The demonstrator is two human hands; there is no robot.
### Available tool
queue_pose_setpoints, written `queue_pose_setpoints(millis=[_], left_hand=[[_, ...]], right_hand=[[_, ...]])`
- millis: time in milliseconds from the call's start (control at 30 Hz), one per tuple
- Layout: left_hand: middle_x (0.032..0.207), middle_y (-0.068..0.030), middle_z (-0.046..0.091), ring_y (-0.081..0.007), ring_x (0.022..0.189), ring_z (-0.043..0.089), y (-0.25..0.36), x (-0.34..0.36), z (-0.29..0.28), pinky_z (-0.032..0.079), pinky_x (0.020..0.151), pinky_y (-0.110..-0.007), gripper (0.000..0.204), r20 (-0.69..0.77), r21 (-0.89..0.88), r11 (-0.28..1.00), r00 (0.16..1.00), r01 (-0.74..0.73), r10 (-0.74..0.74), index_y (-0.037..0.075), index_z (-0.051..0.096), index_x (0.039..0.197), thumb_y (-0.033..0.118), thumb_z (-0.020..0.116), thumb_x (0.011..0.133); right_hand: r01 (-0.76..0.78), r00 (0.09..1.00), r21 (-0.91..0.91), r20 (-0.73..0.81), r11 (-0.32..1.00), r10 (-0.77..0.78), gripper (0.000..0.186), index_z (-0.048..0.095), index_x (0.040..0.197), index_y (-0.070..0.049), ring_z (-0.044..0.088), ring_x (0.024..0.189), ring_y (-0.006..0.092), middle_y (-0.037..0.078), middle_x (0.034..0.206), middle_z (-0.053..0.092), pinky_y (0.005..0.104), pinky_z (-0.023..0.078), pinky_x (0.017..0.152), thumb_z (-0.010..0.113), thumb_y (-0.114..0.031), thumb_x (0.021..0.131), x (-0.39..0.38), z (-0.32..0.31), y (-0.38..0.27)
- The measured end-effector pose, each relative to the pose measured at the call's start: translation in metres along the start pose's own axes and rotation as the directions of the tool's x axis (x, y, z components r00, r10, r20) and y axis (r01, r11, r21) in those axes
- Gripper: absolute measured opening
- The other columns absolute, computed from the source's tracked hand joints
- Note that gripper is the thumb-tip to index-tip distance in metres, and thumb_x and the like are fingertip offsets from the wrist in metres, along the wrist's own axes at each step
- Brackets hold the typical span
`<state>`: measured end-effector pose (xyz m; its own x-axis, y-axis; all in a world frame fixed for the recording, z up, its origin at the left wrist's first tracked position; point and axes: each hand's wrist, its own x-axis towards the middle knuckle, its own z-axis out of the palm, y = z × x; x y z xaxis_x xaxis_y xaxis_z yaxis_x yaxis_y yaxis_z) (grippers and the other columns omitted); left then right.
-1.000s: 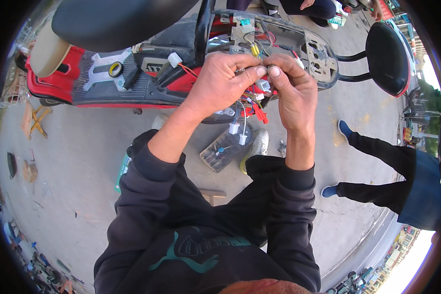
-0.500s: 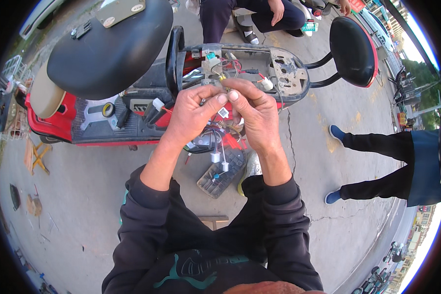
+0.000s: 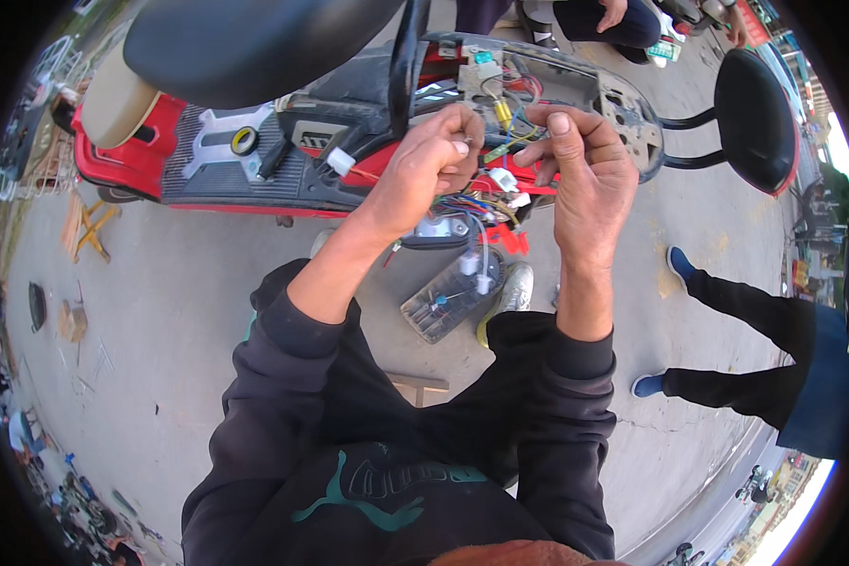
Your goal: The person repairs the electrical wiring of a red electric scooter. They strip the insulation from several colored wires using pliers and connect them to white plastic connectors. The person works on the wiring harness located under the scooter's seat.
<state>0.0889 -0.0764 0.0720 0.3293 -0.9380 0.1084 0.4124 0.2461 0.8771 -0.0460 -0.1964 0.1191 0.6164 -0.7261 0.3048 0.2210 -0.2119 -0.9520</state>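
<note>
My left hand [image 3: 424, 170] is closed in a pinch on something small I cannot make out, over the opened body of a red and black scooter [image 3: 174, 141]. To its right, my right hand [image 3: 583, 184] has its fingers curled on what looks like a thin wire. Between them show a yellow-green sleeved wire [image 3: 497, 151] and white plugs [image 3: 503, 179]. A yellow connector [image 3: 503, 114] sits just above. Below hang a colored wire bundle [image 3: 472, 208], red connectors [image 3: 509, 240] and pale plugs [image 3: 468, 264].
A black seat [image 3: 255, 47] and backrest [image 3: 755, 121] flank the work. A tape roll [image 3: 244, 141] lies on the footboard. A plastic tray [image 3: 443, 302] is on the ground, a folding stool [image 3: 94, 231] at left. One person crouches beyond [image 3: 604, 33]; another stands at right [image 3: 736, 391].
My hands have drawn apart from their joined fingertips, exposing the yellow-green wire between them. The view has shifted slightly since half a second ago.
</note>
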Motion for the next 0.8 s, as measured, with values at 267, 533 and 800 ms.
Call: queue_pose_setpoints(millis=[267,533,800], left_hand=[[0.084,0.0015,0.049,-0.0063,0.073,0.041,-0.004,-0.005,-0.005,0.036,0.065,-0.023,0.018,0.024,0.083,0.995,0.999,-0.048,0.046,0.006,0.052,0.113,0.023,0.051,0.105],[0.097,-0.0045,0.065,-0.0115,0.091,0.06,-0.01,-0.009,-0.008,0.051,0.085,-0.028,0.017,0.025,0.238,0.96,0.989,-0.147,0.145,0.002,0.056,0.121,0.014,0.052,0.109],[0.108,-0.0148,0.074,-0.0193,0.1,0.072,-0.002,-0.008,-0.014,0.057,0.093,-0.033,0.013,0.02,0.473,0.724,0.827,-0.502,0.561,0.005,0.056,0.119,0.012,0.049,0.11]], right_hand=[[-0.015,1.0,-0.161,-0.012,0.987,0.014,0.018,0.065,0.104,0.006,0.066,0.066,0.0098,0.011,0.095,0.076,0.0231,0.05,0.059,0.063,-0.012,0.105,0.011,0.018,0.008],[0.139,0.989,-0.584,0.127,0.799,-0.079,0.02,0.066,0.108,0.005,0.061,0.063,0.008,0.007,0.082,0.072,0.0246,0.048,0.058,0.063,-0.013,0.104,0.004,0.017,0.02],[0.108,0.994,-0.61,0.074,0.785,-0.079,0.018,0.068,0.111,0.003,0.065,0.065,0.0106,0.008,0.079,0.072,0.0252,0.051,0.061,0.063,-0.013,0.103,0.013,0.007,0.025]])
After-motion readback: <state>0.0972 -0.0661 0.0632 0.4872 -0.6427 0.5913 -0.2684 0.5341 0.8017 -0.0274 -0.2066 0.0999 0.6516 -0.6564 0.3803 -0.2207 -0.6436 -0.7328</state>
